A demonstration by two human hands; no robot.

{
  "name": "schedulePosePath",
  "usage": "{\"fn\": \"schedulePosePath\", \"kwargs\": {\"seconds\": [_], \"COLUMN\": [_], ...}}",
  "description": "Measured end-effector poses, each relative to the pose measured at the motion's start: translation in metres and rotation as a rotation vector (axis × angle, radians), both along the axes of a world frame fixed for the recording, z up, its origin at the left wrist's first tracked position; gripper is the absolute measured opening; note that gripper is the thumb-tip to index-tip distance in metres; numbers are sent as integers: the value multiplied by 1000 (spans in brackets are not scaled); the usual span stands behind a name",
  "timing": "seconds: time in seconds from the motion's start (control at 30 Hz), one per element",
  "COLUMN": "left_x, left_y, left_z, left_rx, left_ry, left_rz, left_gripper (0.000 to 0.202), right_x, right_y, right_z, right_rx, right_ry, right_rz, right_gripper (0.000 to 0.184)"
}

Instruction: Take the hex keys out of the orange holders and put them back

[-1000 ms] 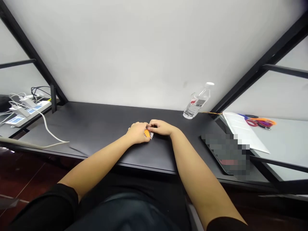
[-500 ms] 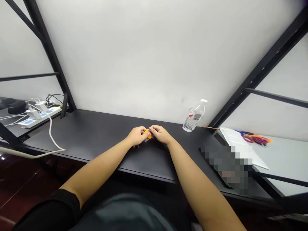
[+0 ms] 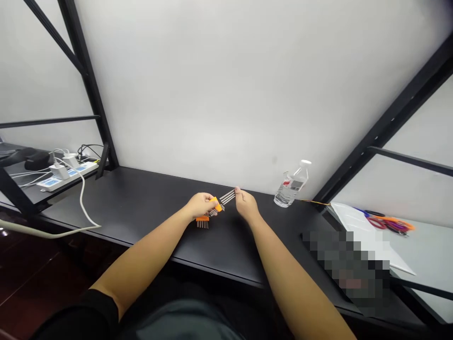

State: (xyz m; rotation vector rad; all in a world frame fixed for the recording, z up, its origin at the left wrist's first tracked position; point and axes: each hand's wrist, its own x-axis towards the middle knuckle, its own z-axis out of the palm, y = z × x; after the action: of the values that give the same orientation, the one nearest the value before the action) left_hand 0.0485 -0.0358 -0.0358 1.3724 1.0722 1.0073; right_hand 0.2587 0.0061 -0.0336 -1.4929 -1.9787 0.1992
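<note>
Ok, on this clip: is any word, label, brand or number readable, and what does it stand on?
Nothing can be read.
Plastic water bottle: red and white label, print too small.
Power strip: blue patches, too small.
Pixelated object on the desk: blurred out.
Orange holder of metal rods: no marking visible.

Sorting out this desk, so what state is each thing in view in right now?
left hand: shut around an orange clip on the hex key set
hex key set: held up off the desk, metal keys fanned slightly
right hand: fingers pinching the keys' far ends
water bottle: capped, partly full, standing on the desk
power strip: chargers plugged in
</note>
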Motion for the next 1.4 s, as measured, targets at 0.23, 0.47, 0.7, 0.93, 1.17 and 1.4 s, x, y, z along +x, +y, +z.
{"fn": "schedulePosePath", "kwargs": {"seconds": [0.23,0.47,0.7,0.93,1.17,1.4], "left_x": [-22,-17,-11,-5,-3,-3], "left_y": [10,10,9,6,6,5], "left_z": [7,2,-5,-8,-6,-5], "left_rx": [55,94,188,262,258,160], "left_ry": [-45,-91,-144,-127,-134,-102], "left_rz": [187,162,119,111,134,84], "left_gripper": [18,19,18,17,17,22], "right_x": [-9,-19,-14,-26,-27,-20], "right_y": [-2,-7,-10,-19,-22,-18], "right_z": [-10,-14,-4,-1,6,12], "right_rx": [-146,-147,62,69,20,12], "right_ry": [-303,-483,-129,-21,-44,83], "right_rz": [62,86,222,363,344,237], "right_gripper": [55,50,44,36,30,31]}}
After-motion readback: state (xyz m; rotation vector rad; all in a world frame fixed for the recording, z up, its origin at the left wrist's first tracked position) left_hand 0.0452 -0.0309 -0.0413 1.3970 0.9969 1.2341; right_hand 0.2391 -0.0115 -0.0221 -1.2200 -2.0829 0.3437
